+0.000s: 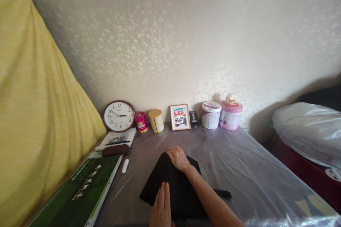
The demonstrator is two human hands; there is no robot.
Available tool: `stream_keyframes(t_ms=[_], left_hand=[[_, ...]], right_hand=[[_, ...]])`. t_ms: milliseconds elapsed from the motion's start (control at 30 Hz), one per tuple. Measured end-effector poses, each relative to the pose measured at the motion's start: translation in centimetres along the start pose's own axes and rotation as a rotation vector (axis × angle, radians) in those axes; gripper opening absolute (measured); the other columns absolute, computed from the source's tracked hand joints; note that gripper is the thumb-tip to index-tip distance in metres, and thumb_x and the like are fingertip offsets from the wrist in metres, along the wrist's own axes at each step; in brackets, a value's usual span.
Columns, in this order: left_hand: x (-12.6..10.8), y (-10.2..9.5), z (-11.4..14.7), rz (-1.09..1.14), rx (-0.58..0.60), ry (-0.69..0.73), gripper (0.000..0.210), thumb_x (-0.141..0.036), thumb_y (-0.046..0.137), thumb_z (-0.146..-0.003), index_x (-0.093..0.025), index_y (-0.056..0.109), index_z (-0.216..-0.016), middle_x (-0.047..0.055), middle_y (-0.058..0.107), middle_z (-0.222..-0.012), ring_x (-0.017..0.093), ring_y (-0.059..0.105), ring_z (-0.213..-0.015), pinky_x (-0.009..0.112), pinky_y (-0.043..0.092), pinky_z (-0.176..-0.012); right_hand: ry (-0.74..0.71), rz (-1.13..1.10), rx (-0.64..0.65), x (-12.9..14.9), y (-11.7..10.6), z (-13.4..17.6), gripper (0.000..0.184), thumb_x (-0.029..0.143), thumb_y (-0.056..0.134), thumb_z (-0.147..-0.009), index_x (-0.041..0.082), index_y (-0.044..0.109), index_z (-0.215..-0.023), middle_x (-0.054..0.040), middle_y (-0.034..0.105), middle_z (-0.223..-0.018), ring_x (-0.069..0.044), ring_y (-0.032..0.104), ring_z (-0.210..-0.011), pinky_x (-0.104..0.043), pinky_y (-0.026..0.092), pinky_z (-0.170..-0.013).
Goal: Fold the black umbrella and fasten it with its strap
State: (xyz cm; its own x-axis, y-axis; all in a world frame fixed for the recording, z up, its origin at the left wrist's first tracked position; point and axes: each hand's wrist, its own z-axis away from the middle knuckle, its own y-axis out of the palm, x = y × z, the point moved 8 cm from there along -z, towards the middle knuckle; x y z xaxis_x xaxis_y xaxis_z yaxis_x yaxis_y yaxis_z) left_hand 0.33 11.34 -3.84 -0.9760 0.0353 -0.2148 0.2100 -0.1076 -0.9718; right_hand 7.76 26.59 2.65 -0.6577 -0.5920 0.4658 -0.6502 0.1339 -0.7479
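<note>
A flat black piece, which looks like folded fabric [176,188], lies on the table in front of me. My right hand [178,158] reaches across it and rests palm down on its far edge, fingers stretched out and bent slightly to the left. Lower down, my left hand [161,205] lies on its near left part, with straight fingers side by side; its thumb is mostly hidden. Neither hand grips anything that I can see. A short black strap [223,194] sticks out to the right from behind my right forearm.
The table [253,177] has a clear plastic cover. On the left are a green book [80,191], a brown case [115,150] and a white oval object [125,166]. Along the wall stand a clock [119,116], several tubs and cans, and a panda picture frame [180,117].
</note>
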Motion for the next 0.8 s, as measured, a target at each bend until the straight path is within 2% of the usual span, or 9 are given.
stream_keyframes(t_ms=[133, 233, 367, 533, 700, 800], left_hand=[[0.8, 0.1, 0.0, 0.055, 0.04, -0.057, 0.09, 0.004, 0.044, -0.054, -0.004, 0.013, -0.138, 0.014, 0.026, -0.147, 0.021, 0.026, -0.134, 0.027, 0.022, -0.109], [0.9, -0.3, 0.3, 0.01, 0.045, -0.069, 0.088, -0.001, 0.047, -0.059, -0.006, 0.011, -0.139, 0.013, 0.032, -0.144, 0.023, 0.033, -0.129, 0.028, 0.028, -0.105], [0.7, -1.7, 0.8, -0.066, 0.042, -0.11, 0.086, -0.005, 0.047, -0.064, -0.015, 0.009, -0.14, 0.011, 0.043, -0.137, 0.027, 0.043, -0.118, 0.036, 0.039, -0.091], [0.5, -3.5, 1.3, -0.142, 0.038, -0.114, 0.083, -0.009, 0.048, -0.067, -0.019, 0.01, -0.141, 0.011, 0.054, -0.12, 0.028, 0.048, -0.108, 0.038, 0.038, -0.085], [1.4, -3.0, 1.3, -0.026, 0.1, -0.107, 0.081, -0.007, 0.039, -0.073, -0.02, -0.002, -0.141, 0.015, 0.04, -0.135, 0.018, 0.06, -0.093, 0.026, 0.042, -0.073], [1.9, -3.9, 1.3, 0.165, 0.039, -0.108, 0.079, -0.009, 0.041, -0.071, -0.017, 0.006, -0.142, 0.016, 0.041, -0.136, 0.018, 0.06, -0.098, 0.025, 0.042, -0.079]], right_hand=[[0.124, 0.005, -0.143, -1.5, -2.4, 1.3, 0.026, 0.016, 0.043, -0.087, 0.019, 0.062, -0.104, -0.0077, 0.064, -0.11, -0.019, 0.055, -0.103, -0.035, 0.041, -0.093], [0.176, -0.019, -0.217, -2.5, -4.1, 3.7, 0.027, 0.013, 0.044, -0.082, 0.019, 0.062, -0.1, -0.0073, 0.064, -0.109, -0.02, 0.055, -0.103, -0.035, 0.041, -0.094], [0.237, -0.059, -0.192, -4.3, -5.2, 6.7, 0.026, 0.014, 0.042, -0.08, 0.021, 0.064, -0.092, -0.0059, 0.066, -0.101, -0.019, 0.058, -0.098, -0.036, 0.041, -0.094], [0.344, -0.122, -0.125, -6.4, -6.3, 9.3, 0.028, 0.018, 0.04, -0.079, 0.02, 0.065, -0.091, -0.0058, 0.068, -0.096, -0.019, 0.06, -0.094, -0.032, 0.043, -0.089], [0.418, -0.197, -0.108, -7.1, -7.7, 10.7, 0.03, 0.023, 0.04, -0.078, 0.019, 0.067, -0.09, -0.006, 0.069, -0.095, -0.02, 0.061, -0.093, -0.032, 0.043, -0.086], [0.459, -0.311, -0.116, -7.7, -8.3, 11.3, 0.03, 0.028, 0.04, -0.077, 0.02, 0.067, -0.087, -0.0059, 0.07, -0.093, -0.021, 0.063, -0.091, -0.033, 0.045, -0.084]])
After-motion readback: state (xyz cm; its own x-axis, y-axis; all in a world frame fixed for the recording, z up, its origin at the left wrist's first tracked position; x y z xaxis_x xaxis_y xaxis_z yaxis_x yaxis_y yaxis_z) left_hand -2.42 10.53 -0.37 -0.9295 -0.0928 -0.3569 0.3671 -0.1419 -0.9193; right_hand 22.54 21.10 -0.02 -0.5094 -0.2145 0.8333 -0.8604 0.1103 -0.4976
